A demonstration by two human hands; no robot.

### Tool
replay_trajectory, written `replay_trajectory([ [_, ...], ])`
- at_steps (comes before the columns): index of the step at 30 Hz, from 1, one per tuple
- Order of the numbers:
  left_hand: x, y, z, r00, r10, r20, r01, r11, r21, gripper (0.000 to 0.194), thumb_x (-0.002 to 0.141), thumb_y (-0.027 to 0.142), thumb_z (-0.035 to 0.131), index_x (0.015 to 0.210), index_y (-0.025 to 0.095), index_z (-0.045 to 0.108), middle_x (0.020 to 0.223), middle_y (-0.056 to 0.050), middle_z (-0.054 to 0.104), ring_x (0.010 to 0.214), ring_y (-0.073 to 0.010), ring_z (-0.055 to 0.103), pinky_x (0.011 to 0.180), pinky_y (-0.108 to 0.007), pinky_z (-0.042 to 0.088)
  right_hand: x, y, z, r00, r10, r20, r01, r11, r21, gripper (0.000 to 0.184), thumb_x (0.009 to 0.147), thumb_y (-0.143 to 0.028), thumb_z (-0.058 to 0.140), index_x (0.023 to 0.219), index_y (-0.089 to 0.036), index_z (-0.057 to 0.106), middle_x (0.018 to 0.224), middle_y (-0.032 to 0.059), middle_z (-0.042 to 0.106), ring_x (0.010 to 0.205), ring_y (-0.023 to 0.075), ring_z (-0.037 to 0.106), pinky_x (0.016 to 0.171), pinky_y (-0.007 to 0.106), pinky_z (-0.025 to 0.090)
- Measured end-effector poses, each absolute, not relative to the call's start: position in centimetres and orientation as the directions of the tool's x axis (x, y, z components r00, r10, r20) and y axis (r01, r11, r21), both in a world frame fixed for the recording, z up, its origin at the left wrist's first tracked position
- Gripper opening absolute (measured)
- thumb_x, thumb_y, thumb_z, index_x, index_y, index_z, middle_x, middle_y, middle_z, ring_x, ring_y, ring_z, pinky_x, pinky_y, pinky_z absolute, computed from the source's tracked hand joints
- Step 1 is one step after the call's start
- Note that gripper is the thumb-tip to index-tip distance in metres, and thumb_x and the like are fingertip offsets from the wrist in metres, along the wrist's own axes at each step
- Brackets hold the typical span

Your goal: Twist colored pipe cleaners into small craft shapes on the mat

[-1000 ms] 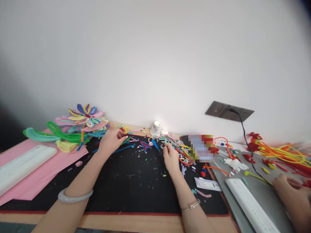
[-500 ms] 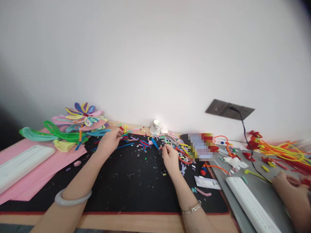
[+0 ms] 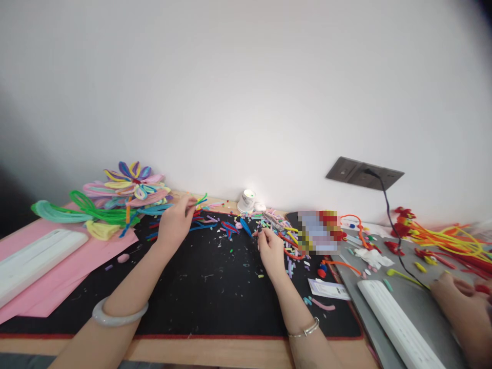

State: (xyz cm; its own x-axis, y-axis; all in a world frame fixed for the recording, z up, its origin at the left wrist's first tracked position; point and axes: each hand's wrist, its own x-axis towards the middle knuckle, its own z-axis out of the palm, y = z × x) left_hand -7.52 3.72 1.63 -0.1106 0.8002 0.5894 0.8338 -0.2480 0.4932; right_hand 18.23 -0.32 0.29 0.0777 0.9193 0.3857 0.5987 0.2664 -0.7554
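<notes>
My left hand (image 3: pixel 179 216) is raised over the back of the black mat (image 3: pixel 215 302), fingers pinched on a few green and blue pipe cleaners (image 3: pixel 202 200). Their ends stick out to the right of the fingertips. Lower and to the right, my right hand (image 3: pixel 271 253) has its thumb and fingers pressed together. Whatever is between them is too small to make out. Just beyond its fingertips lies a blue looped pipe cleaner (image 3: pixel 245 227), with a red and blue looped piece (image 3: pixel 230 229) to its left.
A pipe-cleaner flower (image 3: pixel 134 187) and pink sheets (image 3: pixel 73 277) lie at left. A white cup (image 3: pixel 246 200) stands by the wall. Cut scraps (image 3: pixel 290 266) surround scissors (image 3: pixel 273 221). At right, another person's hand (image 3: pixel 455 302) works beside a white box (image 3: pixel 395 320) and a cable (image 3: pixel 388 210).
My left hand has lifted green and blue pipe cleaners clear of the pieces at the back, shifting slightly right. My right hand has barely moved.
</notes>
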Motion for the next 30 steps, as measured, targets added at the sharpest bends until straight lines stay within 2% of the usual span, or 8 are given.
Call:
replay_trajectory([
  [5, -8.0, 4.4, 1.1, 0.038, 0.813, 0.581, 0.885, -0.297, 0.358, 0.016, 0.079, 0.018, 0.047, 0.091, 0.018, 0.057, 0.096, -0.007, 0.064, 0.094, -0.0235, 0.056, 0.085, -0.036, 0.041, 18.3, -0.2, 0.1, 0.078, 0.927, 0.366, 0.583, 0.256, -0.771, 0.029, 0.086, -0.026, 0.037, 0.068, -0.016, 0.058, 0.047, -0.0035, 0.044, 0.049, 0.0117, 0.043, 0.049, 0.021, 0.029],
  [7, -8.3, 4.7, 0.9, 0.084, 0.828, 0.554, 0.885, -0.318, 0.340, 0.014, 0.078, 0.019, 0.049, 0.088, 0.018, 0.059, 0.098, -0.007, 0.064, 0.096, -0.0236, 0.054, 0.088, -0.037, 0.040, 18.3, -0.2, 0.1, 0.079, 0.930, 0.360, 0.577, 0.252, -0.777, 0.029, 0.086, -0.026, 0.037, 0.068, -0.017, 0.058, 0.047, -0.0037, 0.044, 0.048, 0.0116, 0.042, 0.049, 0.021, 0.029],
  [13, -8.7, 4.7, 0.3, 0.010, 0.943, 0.334, 0.932, -0.129, 0.337, 0.024, 0.072, 0.024, 0.057, 0.096, 0.019, 0.060, 0.097, -0.008, 0.065, 0.092, -0.0264, 0.058, 0.077, -0.034, 0.044, 18.4, -0.2, 0.1, 0.071, 0.931, 0.359, 0.574, 0.256, -0.778, 0.028, 0.086, -0.026, 0.037, 0.069, -0.017, 0.057, 0.048, -0.0038, 0.044, 0.048, 0.0115, 0.043, 0.050, 0.021, 0.030],
  [18, -8.7, 4.6, 0.3, -0.049, 0.974, 0.220, 0.946, -0.025, 0.323, 0.019, 0.071, 0.020, 0.055, 0.088, 0.020, 0.061, 0.096, -0.006, 0.065, 0.088, -0.0248, 0.060, 0.071, -0.030, 0.044, 18.3, -0.2, 0.0, 0.067, 0.931, 0.359, 0.575, 0.258, -0.777, 0.029, 0.086, -0.026, 0.037, 0.068, -0.017, 0.058, 0.048, -0.0038, 0.044, 0.048, 0.0115, 0.043, 0.050, 0.021, 0.029],
  [24, -8.5, 4.1, 1.0, -0.057, 0.964, 0.261, 0.889, -0.069, 0.453, 0.017, 0.074, 0.018, 0.048, 0.088, 0.021, 0.058, 0.084, -0.003, 0.069, 0.082, -0.0221, 0.062, 0.071, -0.030, 0.045, 18.3, -0.2, 0.1, 0.077, 0.930, 0.360, 0.552, 0.261, -0.792, 0.029, 0.085, -0.026, 0.037, 0.067, -0.017, 0.058, 0.047, -0.0040, 0.044, 0.047, 0.0114, 0.043, 0.050, 0.021, 0.029],
  [30, -8.0, 4.0, 1.2, -0.035, 0.937, 0.346, 0.889, -0.129, 0.439, 0.027, 0.078, 0.015, 0.040, 0.100, 0.019, 0.055, 0.092, -0.006, 0.066, 0.087, -0.0238, 0.060, 0.076, -0.034, 0.045, 18.2, -0.3, 0.2, 0.077, 0.935, 0.347, 0.541, 0.253, -0.802, 0.029, 0.085, -0.027, 0.037, 0.067, -0.017, 0.057, 0.047, -0.0041, 0.043, 0.046, 0.0113, 0.042, 0.048, 0.022, 0.029],
])
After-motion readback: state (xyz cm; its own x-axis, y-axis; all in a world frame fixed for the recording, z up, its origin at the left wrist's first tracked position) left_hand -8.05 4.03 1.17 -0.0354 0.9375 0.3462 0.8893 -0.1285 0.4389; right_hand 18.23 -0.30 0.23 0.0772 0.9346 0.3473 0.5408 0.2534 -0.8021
